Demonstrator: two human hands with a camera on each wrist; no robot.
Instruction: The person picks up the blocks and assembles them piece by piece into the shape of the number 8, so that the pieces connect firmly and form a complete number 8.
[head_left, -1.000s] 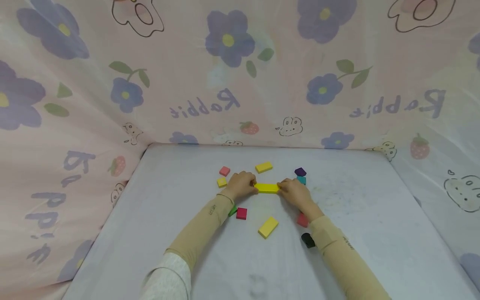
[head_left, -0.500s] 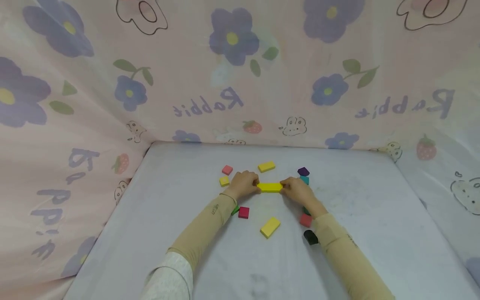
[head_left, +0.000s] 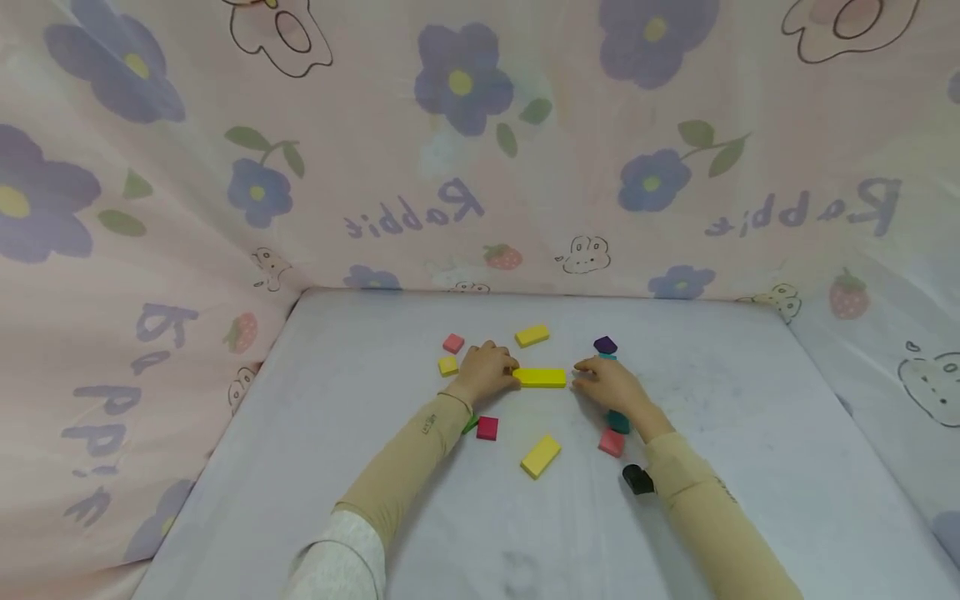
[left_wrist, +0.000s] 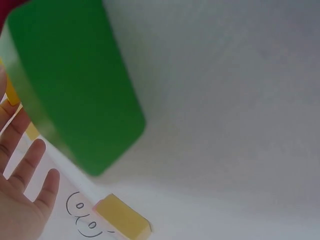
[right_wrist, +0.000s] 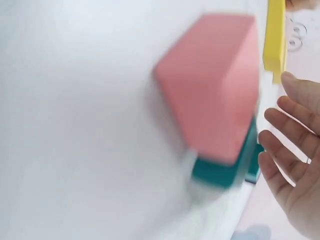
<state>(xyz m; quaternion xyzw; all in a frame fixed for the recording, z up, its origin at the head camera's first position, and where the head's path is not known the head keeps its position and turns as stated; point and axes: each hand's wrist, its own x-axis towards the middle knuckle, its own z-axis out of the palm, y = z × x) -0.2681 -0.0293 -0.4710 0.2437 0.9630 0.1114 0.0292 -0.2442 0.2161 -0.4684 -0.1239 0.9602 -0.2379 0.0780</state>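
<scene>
Left hand point(head_left: 482, 372) pinches yellow block point(head_left: 542, 378); right hand point(head_left: 613, 387) loose, empty, just beside.
Likely light, stiff; hold ends nearest each hand.

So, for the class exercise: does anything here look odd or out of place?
Yes: "Rabbit" lettering on the pink cloth reads mirrored, perhaps because its reverse faces us. The yellow block at the left grip and the other blocks show no visible damage.

It is booth-like: flowered sheeting point(head_left: 555, 158) screens 3 sides of a tabletop point(head_left: 450, 533).
</scene>
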